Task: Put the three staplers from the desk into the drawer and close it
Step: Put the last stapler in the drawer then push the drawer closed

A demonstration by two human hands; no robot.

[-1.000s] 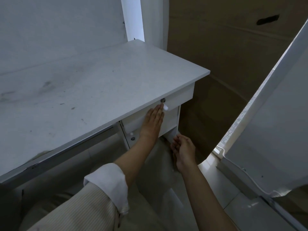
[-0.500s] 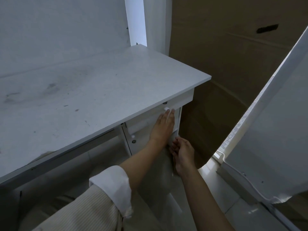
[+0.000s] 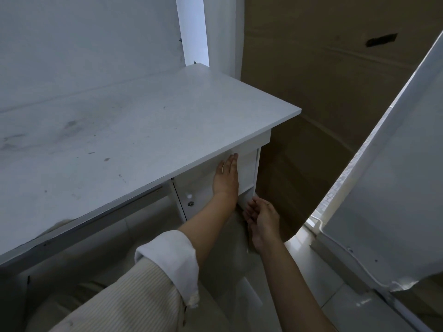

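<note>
Drawer (image 3: 247, 168) sits pushed in under the right end of the tabletop (image 3: 134, 130), its flat white front w/ a smooth matte finish nearly flush with the frame; top edge of the front is tucked into shadow below the tabletop lip, so any knob or lock up there can't be made out. Staplers aren't visible anywhere in view; inside of the drawer is fully hidden behind the front. Left hand (image 3: 226, 178) lies flat against the drawer front, fingers straight and together, palm on the panel, grip splayed flat and closed round nothing. Right hand (image 3: 262, 218) is lower, just beside the bottom corner of the drawer unit, fingers loosely curled, grip slack and part open w/ nothing in it; whether the fingertips touch the unit's edge can't be told. Left forearm is bare up to a rolled white cuff (image 3: 167, 257), then a cream sleeve (image 3: 124, 305) w/ fine ribbed stripes, cut off at the bottom edge. Below the drawer, a second white panel (image 3: 191, 200) carries a small round white knob and a metal lock. Tabletop is a white slab, sharp-cornered, w/ grey scuffs and dark specks on its left part; left end runs out of frame. Behind the right corner stands a big brown cardboard box (image 3: 335, 92), creased, w/ a dark slot handle. At far right a white panel (image 3: 395, 200) leans in, upper part cropped. Floor (image 3: 323, 291) is pale glossy tile, dim.
</note>
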